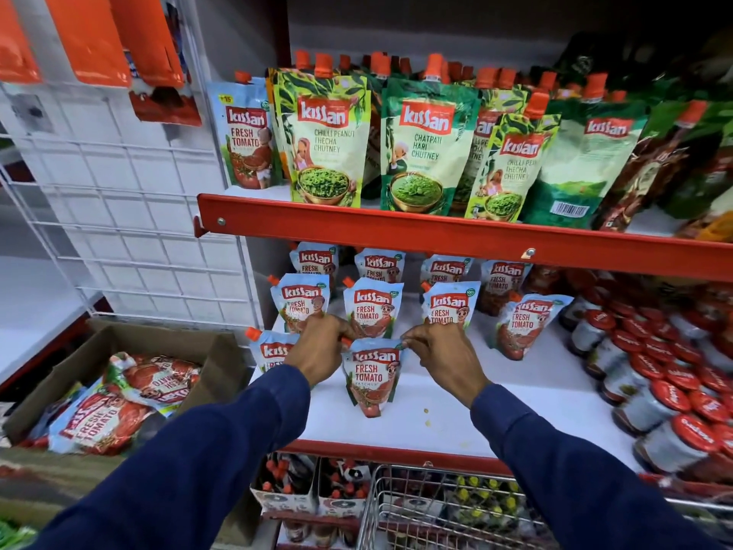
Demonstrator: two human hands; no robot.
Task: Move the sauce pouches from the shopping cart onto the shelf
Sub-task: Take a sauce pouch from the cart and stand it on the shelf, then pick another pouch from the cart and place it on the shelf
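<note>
Both hands were on one Fresh Tomato pouch standing upright on the white middle shelf, near its front edge. Left hand pinched the pouch's top left corner by the orange spout; right hand pinched the top right corner. Both arms in dark blue sleeves. Pouch base touched the shelf surface, slightly narrowed at the bottom. Just left of it, another tomato pouch stood partly hidden behind the left wrist. Farther back, two more rows of tomato pouches stood upright, the rearmost row partly cut off by the red rail of the upper shelf. Upper shelf held green chutney pouches with a single tomato pouch at its left end. Right side of the middle shelf was packed with red-lidded jars. Wire shopping cart sat near, below the shelf edge; couldn't tell if any pouches were in it. Near left, an open cardboard box held more tomato pouches lying flat. White wire grid panel stood behind the box.
</note>
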